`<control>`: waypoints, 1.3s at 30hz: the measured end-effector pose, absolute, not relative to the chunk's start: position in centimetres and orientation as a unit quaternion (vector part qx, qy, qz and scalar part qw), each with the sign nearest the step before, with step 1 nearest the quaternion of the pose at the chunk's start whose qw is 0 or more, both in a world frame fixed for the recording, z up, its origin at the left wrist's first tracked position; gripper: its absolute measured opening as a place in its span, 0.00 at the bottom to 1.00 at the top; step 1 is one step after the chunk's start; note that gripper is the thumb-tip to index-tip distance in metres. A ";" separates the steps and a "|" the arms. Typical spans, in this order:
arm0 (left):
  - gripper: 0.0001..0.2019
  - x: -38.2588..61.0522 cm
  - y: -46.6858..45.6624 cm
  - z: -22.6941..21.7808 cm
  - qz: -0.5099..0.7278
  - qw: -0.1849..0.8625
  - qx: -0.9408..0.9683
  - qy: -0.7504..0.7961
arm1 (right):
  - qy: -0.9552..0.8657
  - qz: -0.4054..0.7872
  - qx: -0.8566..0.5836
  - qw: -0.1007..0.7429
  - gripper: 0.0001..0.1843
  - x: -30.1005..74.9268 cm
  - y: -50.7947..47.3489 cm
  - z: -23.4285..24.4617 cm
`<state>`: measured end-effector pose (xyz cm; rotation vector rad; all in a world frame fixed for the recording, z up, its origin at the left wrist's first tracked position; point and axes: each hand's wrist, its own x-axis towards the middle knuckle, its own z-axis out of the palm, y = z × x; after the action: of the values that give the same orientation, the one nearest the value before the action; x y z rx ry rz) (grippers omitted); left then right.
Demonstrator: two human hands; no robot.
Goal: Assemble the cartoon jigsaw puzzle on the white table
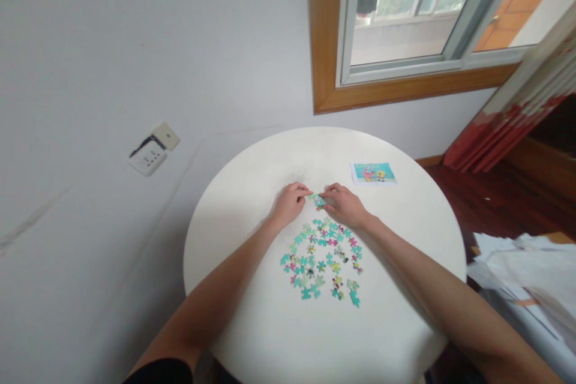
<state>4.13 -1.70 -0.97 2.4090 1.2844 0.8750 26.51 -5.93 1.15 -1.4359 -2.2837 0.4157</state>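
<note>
A small cluster of joined jigsaw pieces [319, 202], mostly teal with pink and yellow bits, lies on the white table between my two hands. From its left, my left hand [290, 204] reaches in with curled fingers, the index finger and thumb closed at the cluster's upper left edge. My right hand [345, 205] holds the cluster's right side, fingers bent over its top and thumb lower down. The fingers partly cover the pieces at both edges. Just below the hands spread many loose jigsaw pieces [310, 261] in teal, pale green, yellow and pink.
A picture card [373, 174] with cartoon figures lies at the back right of the round white table [238, 192]. Wall and window frame [326, 30] rise behind. Papers [526, 270] are piled beyond the table's right edge. A socket [148, 157] is on the left wall.
</note>
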 end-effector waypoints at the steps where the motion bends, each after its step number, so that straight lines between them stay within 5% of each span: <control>1: 0.21 4.1 -1.7 -1.0 0.296 0.134 0.835 0.444 | -0.820 0.149 -0.514 0.203 0.19 26.5 -5.9 1.2; 39: 0.15 4.6 -1.9 -0.2 0.329 0.166 0.810 0.456 | -0.798 0.146 -0.539 0.226 0.15 26.3 -5.9 1.3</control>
<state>4.57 -1.91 -0.23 2.3054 1.2988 0.9378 26.26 -5.92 1.30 -1.4875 -2.2004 0.4024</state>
